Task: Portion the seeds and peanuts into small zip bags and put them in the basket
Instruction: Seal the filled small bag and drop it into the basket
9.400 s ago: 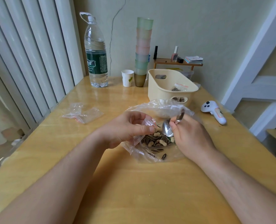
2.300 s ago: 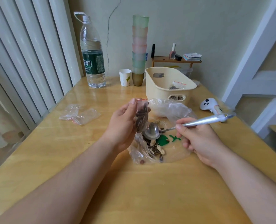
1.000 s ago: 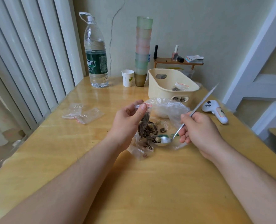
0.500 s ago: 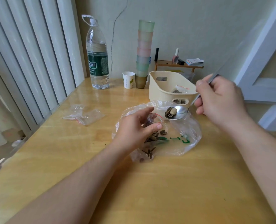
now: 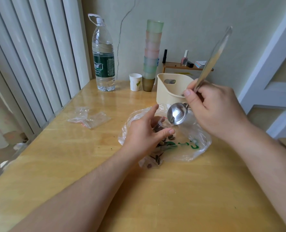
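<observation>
My left hand (image 5: 144, 131) holds a small zip bag (image 5: 159, 126) open between thumb and fingers, with seeds inside it. My right hand (image 5: 212, 106) grips a metal spoon (image 5: 177, 115) by its handle, tipped steeply so the bowl points down at the bag's mouth; one seed clings to the bowl. Both are above a large clear plastic bag (image 5: 189, 148) with green print, lying on the wooden table (image 5: 105, 173) with loose seeds on it. The cream basket (image 5: 167, 91) stands just behind, partly hidden by my right hand.
Empty small zip bags (image 5: 90, 118) lie to the left. At the back stand a water bottle (image 5: 103, 57), a paper cup (image 5: 135, 82), a tall stack of coloured cups (image 5: 152, 56) and a small wooden shelf (image 5: 184, 66) with bottles.
The spoon has tipped from level to steeply down over the small bag, and most of its seeds have left the bowl. My right hand moved slightly down and left.
</observation>
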Demonstrator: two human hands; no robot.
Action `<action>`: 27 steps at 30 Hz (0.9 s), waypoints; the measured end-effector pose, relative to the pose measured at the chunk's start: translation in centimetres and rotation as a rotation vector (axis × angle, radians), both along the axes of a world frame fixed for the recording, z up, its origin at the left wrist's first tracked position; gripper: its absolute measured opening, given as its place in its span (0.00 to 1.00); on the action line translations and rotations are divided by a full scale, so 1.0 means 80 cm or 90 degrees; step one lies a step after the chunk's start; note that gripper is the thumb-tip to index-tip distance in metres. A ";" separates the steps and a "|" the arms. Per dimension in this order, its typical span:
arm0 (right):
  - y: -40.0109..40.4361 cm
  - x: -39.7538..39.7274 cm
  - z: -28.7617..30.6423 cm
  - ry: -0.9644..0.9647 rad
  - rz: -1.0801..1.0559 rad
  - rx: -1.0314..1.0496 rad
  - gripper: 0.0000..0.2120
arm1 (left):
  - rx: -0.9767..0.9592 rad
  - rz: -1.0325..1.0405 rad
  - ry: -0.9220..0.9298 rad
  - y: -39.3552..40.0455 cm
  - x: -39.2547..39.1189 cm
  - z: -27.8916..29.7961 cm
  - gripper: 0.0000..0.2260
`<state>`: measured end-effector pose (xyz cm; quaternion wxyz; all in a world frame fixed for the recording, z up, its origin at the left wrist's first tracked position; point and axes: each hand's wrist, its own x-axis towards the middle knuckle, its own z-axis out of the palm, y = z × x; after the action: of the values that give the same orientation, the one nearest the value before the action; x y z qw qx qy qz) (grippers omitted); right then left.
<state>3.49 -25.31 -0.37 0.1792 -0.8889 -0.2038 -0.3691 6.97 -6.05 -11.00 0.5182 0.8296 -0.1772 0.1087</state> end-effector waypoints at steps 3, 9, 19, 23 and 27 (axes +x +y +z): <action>0.001 -0.003 -0.004 -0.019 0.011 0.002 0.13 | -0.014 -0.007 0.004 0.000 0.000 -0.001 0.46; -0.011 -0.008 -0.011 0.010 -0.045 0.089 0.11 | -0.106 0.004 0.040 0.004 0.007 -0.003 0.43; -0.028 -0.010 -0.047 0.101 -0.118 0.302 0.11 | -0.100 0.011 0.036 0.005 0.009 -0.004 0.43; -0.024 -0.009 -0.027 0.038 -0.061 0.248 0.11 | -0.037 0.025 0.005 0.002 0.005 -0.004 0.43; -0.007 -0.009 -0.029 -0.064 0.043 0.076 0.13 | -0.025 0.035 0.000 0.002 0.005 -0.002 0.45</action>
<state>2.77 -25.87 -2.70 0.2337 -0.8495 -0.2204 -0.4184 7.35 -5.92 -11.19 0.5310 0.8240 -0.1521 0.1264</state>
